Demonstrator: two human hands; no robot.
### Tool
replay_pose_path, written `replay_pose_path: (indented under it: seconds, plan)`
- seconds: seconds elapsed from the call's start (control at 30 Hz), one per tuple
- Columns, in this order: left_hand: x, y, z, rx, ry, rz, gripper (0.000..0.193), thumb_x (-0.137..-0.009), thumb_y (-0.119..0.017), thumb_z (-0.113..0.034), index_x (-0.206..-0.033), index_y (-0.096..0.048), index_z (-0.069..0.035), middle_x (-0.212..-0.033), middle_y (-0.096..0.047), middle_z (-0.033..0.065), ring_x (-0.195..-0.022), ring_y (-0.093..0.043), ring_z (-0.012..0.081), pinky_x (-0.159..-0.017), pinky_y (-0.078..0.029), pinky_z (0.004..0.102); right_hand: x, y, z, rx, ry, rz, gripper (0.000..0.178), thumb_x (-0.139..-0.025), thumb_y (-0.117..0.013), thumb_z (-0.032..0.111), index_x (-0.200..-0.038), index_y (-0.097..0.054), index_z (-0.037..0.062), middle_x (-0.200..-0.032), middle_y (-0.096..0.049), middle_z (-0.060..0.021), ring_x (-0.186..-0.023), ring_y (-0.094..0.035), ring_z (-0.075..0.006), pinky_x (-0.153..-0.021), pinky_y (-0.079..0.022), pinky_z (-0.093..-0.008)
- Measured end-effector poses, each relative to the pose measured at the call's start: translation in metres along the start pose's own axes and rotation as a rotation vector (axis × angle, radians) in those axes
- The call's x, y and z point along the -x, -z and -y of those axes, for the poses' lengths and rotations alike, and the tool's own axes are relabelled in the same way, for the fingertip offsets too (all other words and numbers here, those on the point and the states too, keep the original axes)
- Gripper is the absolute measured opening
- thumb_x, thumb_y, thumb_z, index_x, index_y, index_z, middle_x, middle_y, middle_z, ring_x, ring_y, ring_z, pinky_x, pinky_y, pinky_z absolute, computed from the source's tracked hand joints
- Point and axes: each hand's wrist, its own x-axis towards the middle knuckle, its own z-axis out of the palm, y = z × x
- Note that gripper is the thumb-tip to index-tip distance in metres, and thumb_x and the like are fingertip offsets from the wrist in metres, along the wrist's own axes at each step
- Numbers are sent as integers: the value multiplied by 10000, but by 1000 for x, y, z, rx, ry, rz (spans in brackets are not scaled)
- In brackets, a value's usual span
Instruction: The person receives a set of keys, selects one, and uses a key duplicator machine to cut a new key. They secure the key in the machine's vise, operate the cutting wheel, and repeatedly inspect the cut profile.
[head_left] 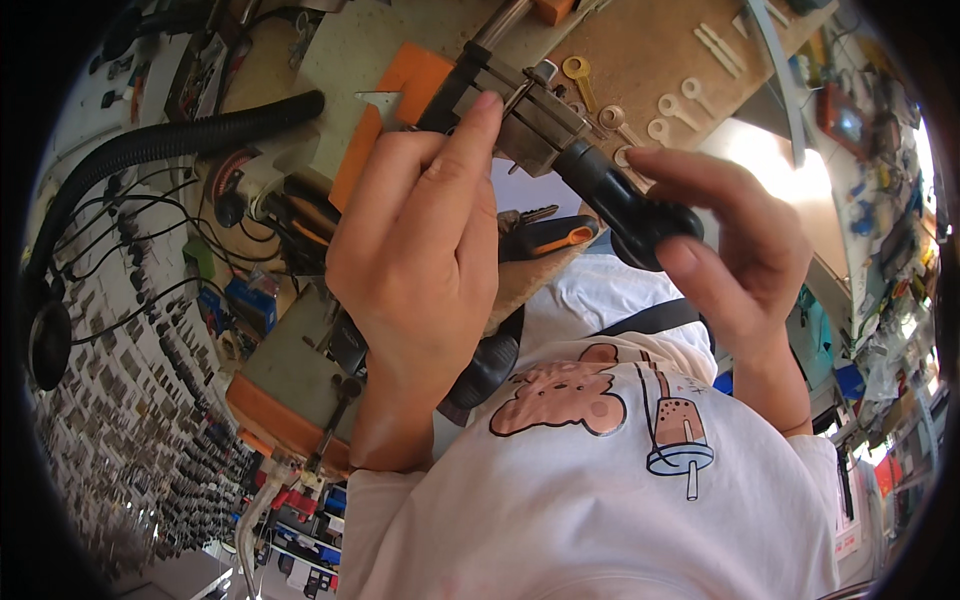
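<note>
My left hand (pixel 420 235) reaches up at the centre, its index finger stretched forward and the other fingers curled. Its index fingertip rests at a thin metal piece (pixel 518 95) lying across the jaws of a small metal vise (pixel 530 135); my thumb is hidden. A thick black handle (pixel 645 225) sticks out of the vise toward me on the right. Curved loosely around that handle is my right hand (pixel 745 230), the thumb at its knob end and a fingertip near its shaft.
Beyond the vise, a brass-coloured key (pixel 579 80) and several pale keys (pixel 685 102) lie on the brown worktop (pixel 640 45). Orange blocks (pixel 415 78) flank the vise. A black corrugated hose (pixel 190 130) arches at left. An orange-and-black tool (pixel 555 237) lies near my lap.
</note>
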Motion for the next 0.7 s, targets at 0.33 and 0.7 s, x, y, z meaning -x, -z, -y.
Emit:
replay_pose_path:
  seconds: [0.33,0.7]
  plan:
    - [-1,-1,-2,-9,1,-16,342,-702,-622,71,-1018,-651,-56,-701,-521,59,-573,-508,176,-528,-424,268,11,-19,-16,-606,-206,-164,360,-867,-502,254,-1075,-497,-40,-813,-606,-130,-684,-596,-206,-557,-478,-271]
    - [-3,4,-7,-30,43,30,232,-781,-600,47,-998,-655,-15,-726,-568,48,-628,-559,103,-564,-432,212,5,-12,-12,570,522,-165,447,-546,-756,30,-963,-609,-38,-763,-578,-129,-643,-525,-219,-535,-412,-281]
